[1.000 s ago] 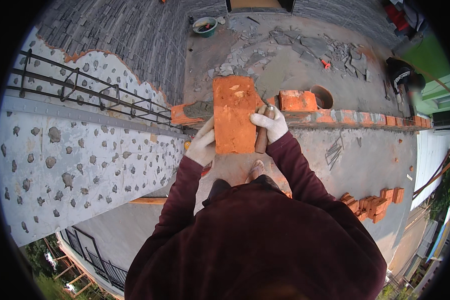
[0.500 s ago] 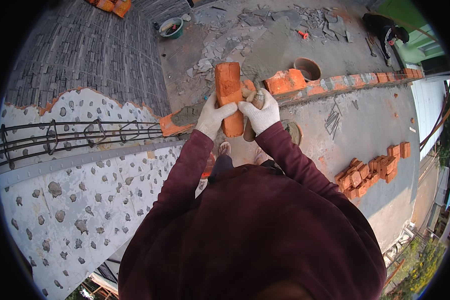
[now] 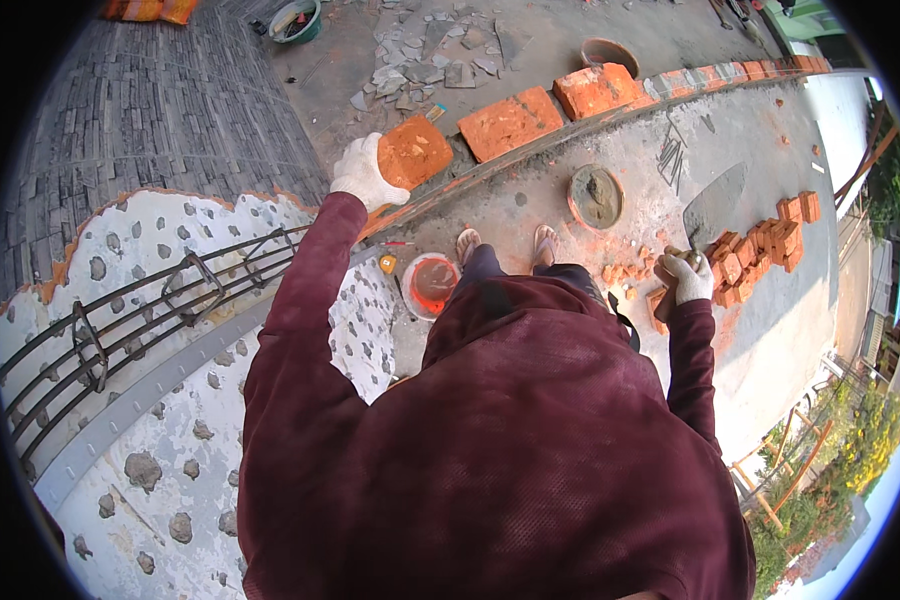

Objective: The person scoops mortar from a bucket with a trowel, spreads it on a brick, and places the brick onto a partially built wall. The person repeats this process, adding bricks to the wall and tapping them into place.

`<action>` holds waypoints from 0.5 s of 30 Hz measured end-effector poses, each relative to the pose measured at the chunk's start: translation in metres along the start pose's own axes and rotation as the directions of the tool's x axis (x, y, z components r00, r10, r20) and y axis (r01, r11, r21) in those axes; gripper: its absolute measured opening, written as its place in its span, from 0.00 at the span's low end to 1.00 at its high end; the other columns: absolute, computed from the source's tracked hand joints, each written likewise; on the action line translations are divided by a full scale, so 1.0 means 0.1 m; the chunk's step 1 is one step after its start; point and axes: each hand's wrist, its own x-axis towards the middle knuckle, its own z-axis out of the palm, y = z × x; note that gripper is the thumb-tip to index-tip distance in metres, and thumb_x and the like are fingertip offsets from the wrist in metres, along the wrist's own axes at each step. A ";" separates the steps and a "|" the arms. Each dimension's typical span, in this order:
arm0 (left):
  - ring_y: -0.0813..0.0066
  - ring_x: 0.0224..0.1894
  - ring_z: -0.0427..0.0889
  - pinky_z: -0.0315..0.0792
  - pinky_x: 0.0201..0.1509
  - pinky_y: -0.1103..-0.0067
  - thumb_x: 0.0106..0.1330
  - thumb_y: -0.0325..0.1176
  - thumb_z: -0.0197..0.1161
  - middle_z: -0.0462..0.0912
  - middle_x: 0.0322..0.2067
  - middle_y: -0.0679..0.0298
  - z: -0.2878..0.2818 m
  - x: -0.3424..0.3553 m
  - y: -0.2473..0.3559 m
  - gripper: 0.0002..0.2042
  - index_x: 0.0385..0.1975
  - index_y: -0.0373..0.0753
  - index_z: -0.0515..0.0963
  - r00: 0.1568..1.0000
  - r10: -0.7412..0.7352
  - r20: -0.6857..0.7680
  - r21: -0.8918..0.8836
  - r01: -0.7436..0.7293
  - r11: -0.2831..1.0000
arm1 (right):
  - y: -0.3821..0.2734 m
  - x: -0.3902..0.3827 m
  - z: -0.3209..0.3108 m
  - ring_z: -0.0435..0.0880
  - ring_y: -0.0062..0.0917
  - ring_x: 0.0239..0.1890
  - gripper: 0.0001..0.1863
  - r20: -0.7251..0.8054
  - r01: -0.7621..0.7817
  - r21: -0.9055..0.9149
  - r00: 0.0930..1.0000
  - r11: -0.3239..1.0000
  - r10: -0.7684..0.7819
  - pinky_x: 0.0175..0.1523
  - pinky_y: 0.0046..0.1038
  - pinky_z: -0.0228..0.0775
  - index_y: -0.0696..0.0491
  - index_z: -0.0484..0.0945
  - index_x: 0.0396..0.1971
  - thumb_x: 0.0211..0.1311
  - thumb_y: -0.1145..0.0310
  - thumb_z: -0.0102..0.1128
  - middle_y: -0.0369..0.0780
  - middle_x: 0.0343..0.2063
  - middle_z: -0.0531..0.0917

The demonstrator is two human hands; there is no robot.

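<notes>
My left hand, in a whitish knit glove, is closed round the left side of an orange brick. That brick is at the left end of a low brick course, on or just over its mortar; I cannot tell if it bears on it. To its right, two more bricks lie along the course with gaps between them. Out to the right, my gloved right hand grips a trowel by its handle. The grey, pointed trowel blade is turned away from me, above the floor.
A mortar bucket stands beyond my feet, a red-and-white bucket by my left foot. Stacked bricks are at the right. A steel rebar cage juts along the left wall. Broken tiles litter the floor past the course.
My hands have parted: the left carried the brick to the course's left end, the right swung the trowel out rightward. Another brick now shows on the course. The view has shifted.
</notes>
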 end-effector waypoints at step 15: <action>0.55 0.68 0.68 0.68 0.68 0.58 0.34 0.52 0.83 0.70 0.64 0.55 0.64 0.26 -0.04 0.57 0.69 0.44 0.60 0.996 -0.002 0.088 0.065 -0.004 0.998 | 0.51 -1.12 -0.36 0.87 0.34 0.39 0.14 -0.219 -0.197 0.023 0.956 0.980 0.197 0.44 0.37 0.86 0.59 0.72 0.41 0.57 0.80 0.65 0.48 0.43 0.83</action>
